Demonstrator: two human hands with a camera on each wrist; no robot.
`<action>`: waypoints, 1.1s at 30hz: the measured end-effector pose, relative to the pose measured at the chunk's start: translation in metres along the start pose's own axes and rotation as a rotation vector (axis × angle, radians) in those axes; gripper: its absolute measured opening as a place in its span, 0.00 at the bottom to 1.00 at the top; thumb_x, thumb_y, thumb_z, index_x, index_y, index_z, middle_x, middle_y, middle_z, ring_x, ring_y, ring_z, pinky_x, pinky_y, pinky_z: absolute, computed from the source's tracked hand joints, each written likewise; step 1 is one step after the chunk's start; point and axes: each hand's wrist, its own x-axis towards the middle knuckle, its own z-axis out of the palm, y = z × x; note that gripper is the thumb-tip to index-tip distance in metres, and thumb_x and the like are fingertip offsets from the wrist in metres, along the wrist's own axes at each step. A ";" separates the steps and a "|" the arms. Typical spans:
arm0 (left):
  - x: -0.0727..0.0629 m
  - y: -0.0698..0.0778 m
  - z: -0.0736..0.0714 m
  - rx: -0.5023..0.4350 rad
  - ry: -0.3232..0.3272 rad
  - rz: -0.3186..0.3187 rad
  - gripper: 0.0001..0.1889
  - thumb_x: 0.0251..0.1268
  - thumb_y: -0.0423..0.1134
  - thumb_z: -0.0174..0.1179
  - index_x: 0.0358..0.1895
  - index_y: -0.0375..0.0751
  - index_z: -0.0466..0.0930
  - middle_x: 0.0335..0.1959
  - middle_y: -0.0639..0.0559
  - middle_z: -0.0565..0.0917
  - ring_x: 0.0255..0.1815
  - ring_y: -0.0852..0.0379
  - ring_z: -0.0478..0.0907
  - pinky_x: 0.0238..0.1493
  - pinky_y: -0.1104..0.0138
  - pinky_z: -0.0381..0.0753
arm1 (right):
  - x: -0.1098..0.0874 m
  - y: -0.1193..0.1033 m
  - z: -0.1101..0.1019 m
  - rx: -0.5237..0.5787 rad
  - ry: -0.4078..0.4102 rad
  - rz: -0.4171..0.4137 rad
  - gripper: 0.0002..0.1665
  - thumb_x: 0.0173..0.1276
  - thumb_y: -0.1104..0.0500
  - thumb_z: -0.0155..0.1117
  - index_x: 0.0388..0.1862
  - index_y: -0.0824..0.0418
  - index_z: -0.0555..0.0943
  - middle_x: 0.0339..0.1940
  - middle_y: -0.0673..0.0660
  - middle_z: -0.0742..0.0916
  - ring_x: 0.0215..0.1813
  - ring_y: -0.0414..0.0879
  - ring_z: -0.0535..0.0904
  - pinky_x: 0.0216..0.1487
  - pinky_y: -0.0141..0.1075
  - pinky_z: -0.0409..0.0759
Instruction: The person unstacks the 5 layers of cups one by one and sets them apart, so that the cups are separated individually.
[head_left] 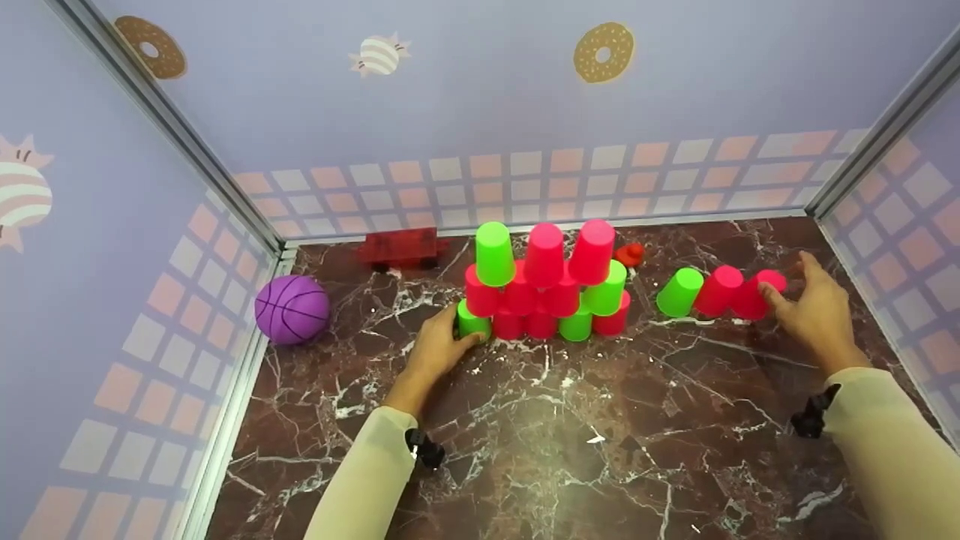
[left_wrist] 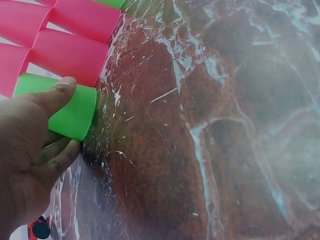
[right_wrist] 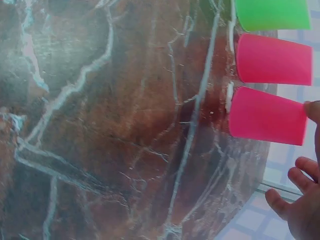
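Note:
A tiered wall of upside-down pink and green cups [head_left: 544,255] stands on the dark marbled surface, three cups across its top tier. My left hand [head_left: 437,346] holds the green cup [head_left: 474,322] at the bottom left corner, thumb in front and fingers round the side; the left wrist view shows this green cup [left_wrist: 75,112] beside pink ones. To the right, a green cup [head_left: 681,292] and two pink cups stand in a short row. My right hand [head_left: 817,319] is at the outermost pink cup [right_wrist: 267,117], thumb at its top edge, other fingers spread away from it.
A purple basketball [head_left: 292,309] sits by the left wall. Near the back wall lie a red toy vehicle [head_left: 405,247] and, behind the stack's right end, a small red-orange object [head_left: 630,255]. Patterned panels [head_left: 480,97] enclose the back and both sides.

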 end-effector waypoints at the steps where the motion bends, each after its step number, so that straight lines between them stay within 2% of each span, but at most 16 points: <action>1: 0.002 -0.006 0.004 0.001 0.014 0.015 0.32 0.66 0.51 0.80 0.66 0.38 0.82 0.56 0.40 0.91 0.57 0.41 0.89 0.61 0.45 0.86 | 0.001 -0.003 -0.002 0.002 0.011 -0.003 0.52 0.82 0.46 0.65 0.90 0.71 0.53 0.78 0.82 0.74 0.75 0.84 0.69 0.75 0.77 0.65; 3: 0.008 -0.018 0.012 0.011 0.034 0.045 0.31 0.64 0.53 0.81 0.64 0.39 0.83 0.53 0.42 0.92 0.54 0.42 0.90 0.58 0.47 0.87 | 0.003 -0.011 -0.006 0.007 0.041 -0.023 0.51 0.82 0.47 0.65 0.90 0.71 0.54 0.79 0.82 0.73 0.77 0.84 0.67 0.78 0.77 0.62; 6: 0.013 -0.029 0.018 0.019 0.037 0.068 0.32 0.64 0.55 0.80 0.64 0.40 0.83 0.53 0.41 0.92 0.54 0.42 0.90 0.57 0.48 0.88 | 0.005 -0.030 -0.010 0.016 0.076 -0.067 0.49 0.83 0.46 0.63 0.90 0.68 0.56 0.81 0.81 0.72 0.80 0.83 0.65 0.81 0.77 0.59; 10: 0.011 -0.020 0.009 0.031 0.014 0.058 0.31 0.66 0.54 0.79 0.65 0.40 0.83 0.54 0.40 0.92 0.55 0.40 0.90 0.58 0.45 0.87 | 0.008 -0.066 -0.013 0.039 0.088 -0.135 0.47 0.84 0.44 0.62 0.90 0.64 0.58 0.84 0.78 0.70 0.82 0.83 0.63 0.82 0.78 0.57; 14: 0.003 0.002 -0.005 0.009 -0.007 0.041 0.29 0.67 0.48 0.79 0.64 0.36 0.82 0.55 0.35 0.91 0.57 0.35 0.89 0.61 0.40 0.86 | 0.007 -0.107 -0.012 0.078 0.118 -0.270 0.41 0.82 0.48 0.67 0.85 0.66 0.69 0.81 0.77 0.75 0.80 0.81 0.69 0.81 0.76 0.63; 15: 0.002 -0.001 -0.003 0.014 0.005 0.060 0.29 0.68 0.50 0.78 0.64 0.36 0.82 0.54 0.36 0.91 0.56 0.36 0.89 0.60 0.42 0.87 | 0.006 -0.117 -0.011 0.088 0.128 -0.309 0.39 0.81 0.50 0.68 0.82 0.66 0.72 0.79 0.76 0.77 0.79 0.80 0.71 0.80 0.75 0.65; 18: -0.002 0.005 -0.007 0.015 -0.006 0.048 0.30 0.69 0.50 0.78 0.65 0.36 0.81 0.56 0.35 0.90 0.57 0.35 0.89 0.62 0.42 0.87 | 0.004 -0.146 -0.006 0.123 0.159 -0.428 0.32 0.79 0.54 0.71 0.76 0.67 0.79 0.73 0.74 0.84 0.74 0.76 0.78 0.77 0.72 0.72; 20: 0.001 -0.010 0.002 0.023 0.016 0.077 0.30 0.70 0.55 0.76 0.65 0.39 0.81 0.55 0.38 0.91 0.56 0.39 0.89 0.60 0.46 0.88 | 0.002 -0.164 -0.004 0.151 0.165 -0.494 0.30 0.78 0.55 0.73 0.74 0.66 0.81 0.71 0.72 0.86 0.72 0.73 0.81 0.76 0.69 0.75; 21: 0.001 -0.010 0.003 0.026 0.012 0.070 0.30 0.71 0.55 0.76 0.65 0.39 0.81 0.55 0.38 0.91 0.56 0.39 0.89 0.60 0.46 0.88 | 0.001 -0.172 -0.003 0.165 0.163 -0.521 0.30 0.78 0.56 0.73 0.74 0.66 0.82 0.70 0.71 0.87 0.71 0.72 0.83 0.75 0.68 0.76; 22: 0.001 -0.004 -0.001 0.024 -0.003 0.047 0.30 0.70 0.53 0.76 0.66 0.38 0.81 0.56 0.37 0.91 0.57 0.37 0.89 0.61 0.44 0.88 | 0.000 -0.181 -0.002 0.178 0.155 -0.544 0.30 0.78 0.55 0.73 0.74 0.65 0.82 0.69 0.70 0.88 0.67 0.70 0.85 0.73 0.66 0.79; 25: 0.008 -0.026 0.015 0.046 0.018 0.058 0.30 0.69 0.56 0.76 0.66 0.42 0.81 0.56 0.42 0.91 0.56 0.42 0.90 0.59 0.47 0.88 | -0.003 -0.202 0.000 0.203 0.118 -0.603 0.29 0.79 0.55 0.72 0.74 0.65 0.82 0.69 0.68 0.88 0.67 0.67 0.86 0.72 0.64 0.80; 26: 0.009 -0.027 0.015 0.047 0.011 0.041 0.31 0.68 0.55 0.77 0.67 0.43 0.81 0.57 0.42 0.91 0.57 0.42 0.90 0.60 0.46 0.88 | -0.003 -0.209 0.001 0.205 0.099 -0.615 0.30 0.79 0.55 0.72 0.75 0.64 0.82 0.69 0.67 0.89 0.67 0.66 0.86 0.73 0.64 0.80; 27: 0.006 -0.021 0.010 0.051 0.008 0.038 0.31 0.68 0.53 0.78 0.67 0.41 0.81 0.57 0.42 0.91 0.58 0.42 0.90 0.61 0.46 0.88 | -0.004 -0.214 0.001 0.205 0.079 -0.623 0.30 0.79 0.54 0.72 0.75 0.64 0.81 0.69 0.66 0.89 0.68 0.66 0.86 0.73 0.64 0.79; 29: 0.010 -0.035 0.020 0.049 0.033 0.060 0.32 0.66 0.57 0.78 0.66 0.44 0.82 0.57 0.44 0.92 0.57 0.44 0.91 0.60 0.48 0.88 | -0.004 -0.223 0.003 0.201 0.040 -0.636 0.32 0.78 0.53 0.73 0.76 0.64 0.80 0.70 0.65 0.88 0.74 0.65 0.83 0.77 0.65 0.77; 30: 0.007 -0.028 0.014 0.051 0.033 0.065 0.32 0.66 0.56 0.79 0.66 0.43 0.82 0.57 0.44 0.92 0.57 0.44 0.90 0.61 0.49 0.88 | -0.005 -0.227 0.004 0.198 0.022 -0.638 0.33 0.78 0.53 0.74 0.77 0.64 0.80 0.71 0.65 0.88 0.75 0.65 0.82 0.77 0.65 0.76; 33: 0.006 -0.027 0.014 0.036 0.041 0.075 0.32 0.66 0.57 0.78 0.67 0.43 0.82 0.57 0.44 0.92 0.57 0.43 0.91 0.60 0.48 0.87 | -0.006 -0.237 0.008 0.190 -0.030 -0.638 0.37 0.76 0.51 0.76 0.79 0.62 0.78 0.72 0.64 0.87 0.75 0.65 0.82 0.77 0.65 0.76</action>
